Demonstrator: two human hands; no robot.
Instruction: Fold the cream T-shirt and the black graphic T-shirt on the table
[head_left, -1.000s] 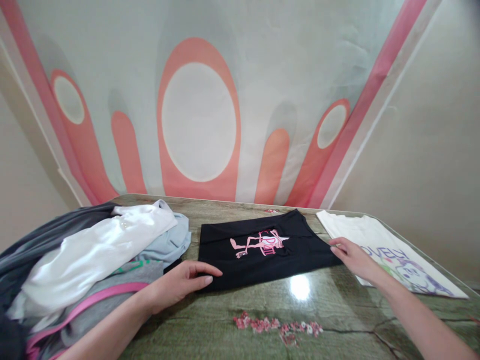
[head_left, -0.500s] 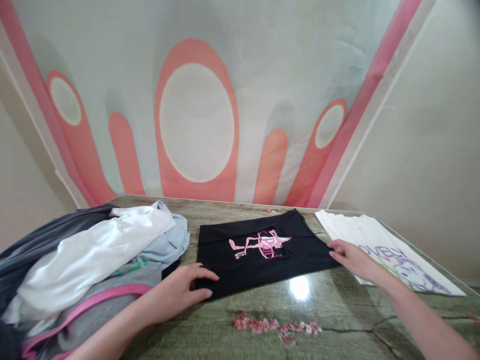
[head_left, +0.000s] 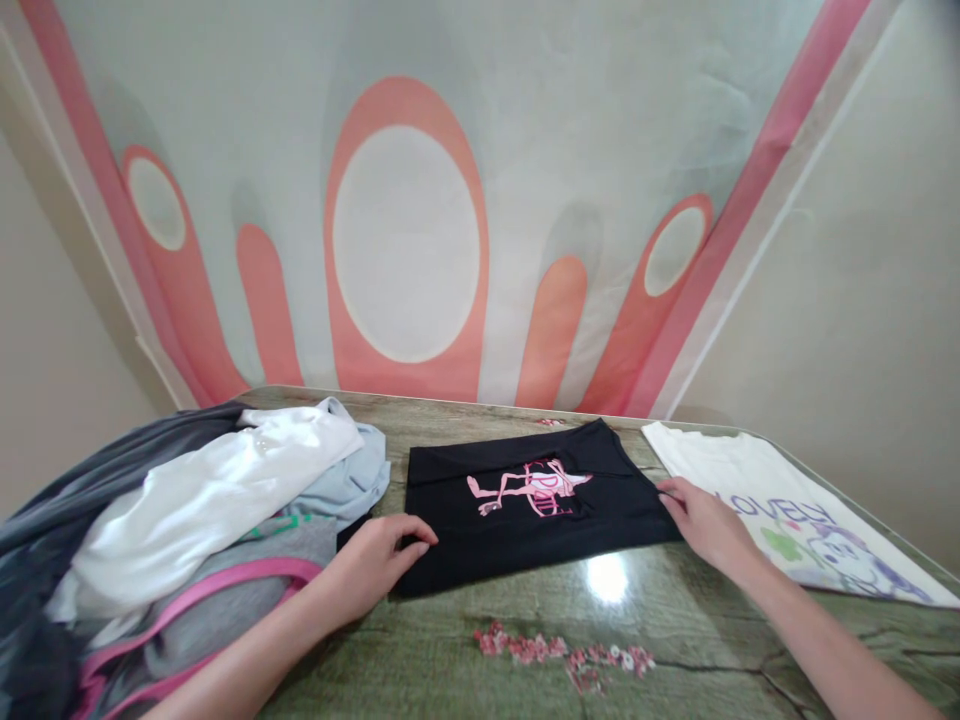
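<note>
A black T-shirt (head_left: 480,550) with a pink cartoon figure and lettering lies folded into a flat oblong on the table. My left hand (head_left: 382,560) is at its left edge, thumb and index finger drawn together on the cloth. At the opposite end, my right hand (head_left: 701,515) pinches the shirt's right edge near the neckline. Just beyond that hand lies a folded white T-shirt (head_left: 712,458) with "LOVELY" and a cartoon print, partly covered by my hand and forearm.
On the left is a heap of loose clothes: a white satiny garment (head_left: 202,490), a light blue one (head_left: 364,475), a grey one with pink trim (head_left: 217,600) and a dark one (head_left: 135,465). The wood-patterned table (head_left: 420,670) meets a decorated wall (head_left: 525,150) behind.
My left thumb and index finger have come closer together at the black T-shirt's left edge. My right hand keeps its pinch. The whole view has shifted slightly.
</note>
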